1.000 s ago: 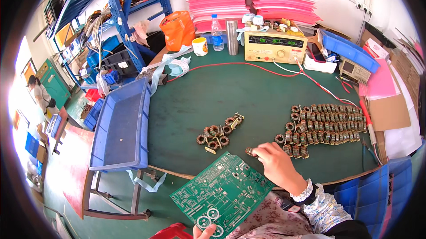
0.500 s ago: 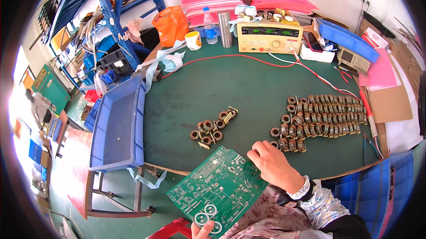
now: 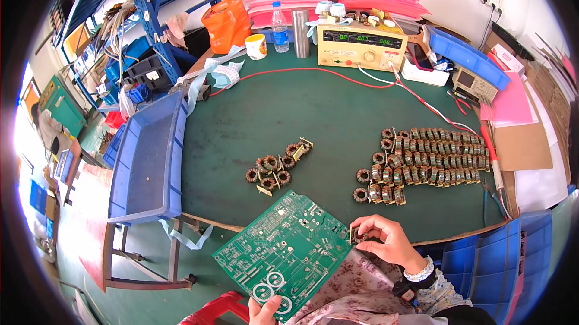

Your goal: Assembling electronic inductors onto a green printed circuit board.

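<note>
My left hand [image 3: 264, 312] grips the lower edge of a green circuit board [image 3: 283, 246], thumb on top beside its white printed rings. The board is tilted in front of me, above my lap. In my right hand [image 3: 386, 240] is a copper-wound toroidal coil [image 3: 358, 236] on a small pale base, pinched between thumb and fingers close to the board's right edge. The fingers partly cover the coil, and I cannot tell whether it touches the board. Beyond the board lies a small loose group of similar coils [image 3: 268, 164]. Many more coils [image 3: 431, 159] stand in rows at the right.
A blue tray [image 3: 180, 162] stands at the table's left end. At the back are an orange bag [image 3: 227, 26], a cup [image 3: 256, 47], a bottle [image 3: 280, 29], a steel flask [image 3: 301, 34] and a power supply [image 3: 360, 47]. Its red lead [image 3: 313, 70] crosses the green tabletop [image 3: 319, 108].
My right hand has moved down and right, from the board's upper right corner to beside its right edge. The coil in its fingers now shows. My left hand still holds the board.
</note>
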